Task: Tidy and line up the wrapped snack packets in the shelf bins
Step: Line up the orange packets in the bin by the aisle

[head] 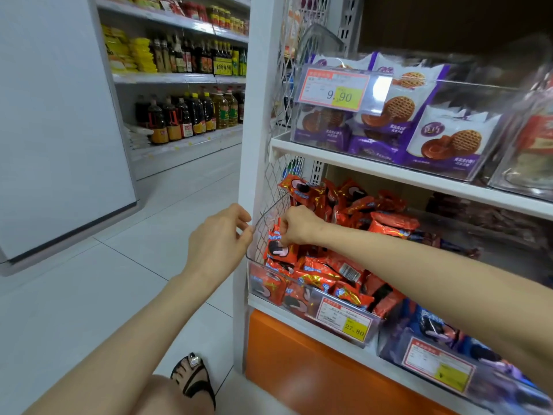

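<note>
A clear plastic bin (311, 298) on the lower shelf holds several red wrapped snack packets (326, 274) piled loosely. My right hand (294, 224) reaches into the bin's left end and pinches one red packet (276, 250) that stands upright against the bin's left wall. My left hand (220, 238) is just outside the bin, its thumb and fingertips pinching the bin's left edge near the wire mesh side panel. More red packets (302, 190) heap up at the back of the bin.
Above, a clear bin of purple waffle-biscuit packets (446, 139) carries a 9.90 price tag (336, 89). A bin of blue packets (434, 330) sits to the right below. An aisle of bottles (185, 118) lies to the left; my sandalled foot (194, 375) is on the tiled floor.
</note>
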